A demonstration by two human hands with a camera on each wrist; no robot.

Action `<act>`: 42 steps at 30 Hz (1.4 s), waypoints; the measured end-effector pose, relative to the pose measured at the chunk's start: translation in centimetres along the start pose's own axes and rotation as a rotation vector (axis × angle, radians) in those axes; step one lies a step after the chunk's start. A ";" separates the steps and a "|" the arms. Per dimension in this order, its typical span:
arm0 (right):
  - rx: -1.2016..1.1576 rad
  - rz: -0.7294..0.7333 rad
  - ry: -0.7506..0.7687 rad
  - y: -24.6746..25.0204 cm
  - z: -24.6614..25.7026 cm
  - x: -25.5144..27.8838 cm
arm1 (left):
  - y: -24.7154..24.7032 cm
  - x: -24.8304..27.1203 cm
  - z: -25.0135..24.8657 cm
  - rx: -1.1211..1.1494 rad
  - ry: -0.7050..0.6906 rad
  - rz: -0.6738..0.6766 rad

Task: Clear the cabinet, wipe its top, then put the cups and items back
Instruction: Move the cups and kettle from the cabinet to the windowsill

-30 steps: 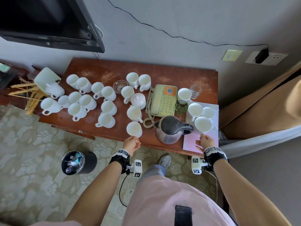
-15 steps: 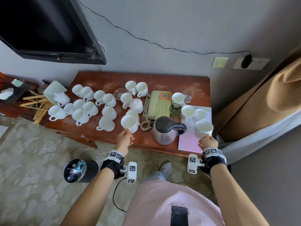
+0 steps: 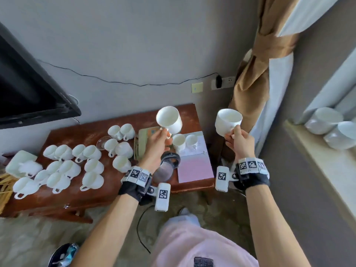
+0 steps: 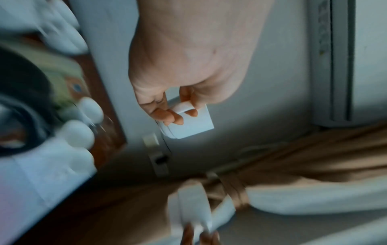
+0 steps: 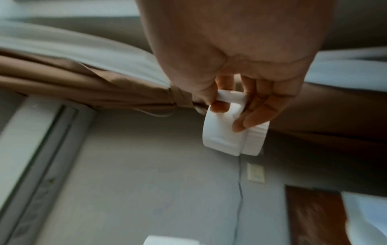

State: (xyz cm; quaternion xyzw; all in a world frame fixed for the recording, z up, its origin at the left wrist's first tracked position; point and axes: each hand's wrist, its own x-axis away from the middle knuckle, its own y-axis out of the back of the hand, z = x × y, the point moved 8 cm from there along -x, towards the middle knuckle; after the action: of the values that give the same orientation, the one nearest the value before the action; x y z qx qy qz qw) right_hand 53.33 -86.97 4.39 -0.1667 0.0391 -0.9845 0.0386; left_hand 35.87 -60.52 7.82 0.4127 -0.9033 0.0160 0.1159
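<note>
My left hand holds a white cup by its handle, raised above the right part of the brown cabinet. In the left wrist view its fingers pinch that cup's handle. My right hand holds a second white cup by its handle, lifted to the right of the cabinet, in front of the curtain. The right wrist view shows this cup hanging from my curled fingers. Several white cups still stand on the cabinet top.
A green telephone, a metal kettle and a pink folder with two cups lie on the cabinet's right part. Two white cups sit on the windowsill at right. A tied brown curtain hangs between. A bin stands on the floor.
Both hands have lifted their cups off the cabinet and swung them up and to the right. The head view has turned right, bringing the curtain and windowsill into sight.
</note>
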 end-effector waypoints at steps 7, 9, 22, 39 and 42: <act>-0.236 -0.059 0.358 11.1 10.9 3.3 | -16.5 3.8 -5.3 -0.005 -0.056 0.413; -0.312 -0.119 0.419 14.8 12.9 4.4 | -21.2 5.2 -6.2 0.006 -0.068 0.536; -0.294 -0.704 0.379 33.9 9.9 7.2 | -45.3 15.1 -2.6 -0.128 0.002 1.157; -0.357 -1.032 0.071 33.8 -5.1 3.1 | -54.3 14.4 7.4 -0.418 0.059 1.329; -0.337 -1.055 0.075 34.3 -5.2 2.3 | -55.0 14.1 8.2 -0.439 0.031 1.323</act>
State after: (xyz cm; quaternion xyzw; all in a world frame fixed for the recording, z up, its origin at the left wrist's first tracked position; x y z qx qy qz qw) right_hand 51.60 -120.98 -2.83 -0.1323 0.1088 -0.8558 -0.4882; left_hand 66.56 -108.24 -0.73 -0.2574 -0.9455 -0.0940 0.1757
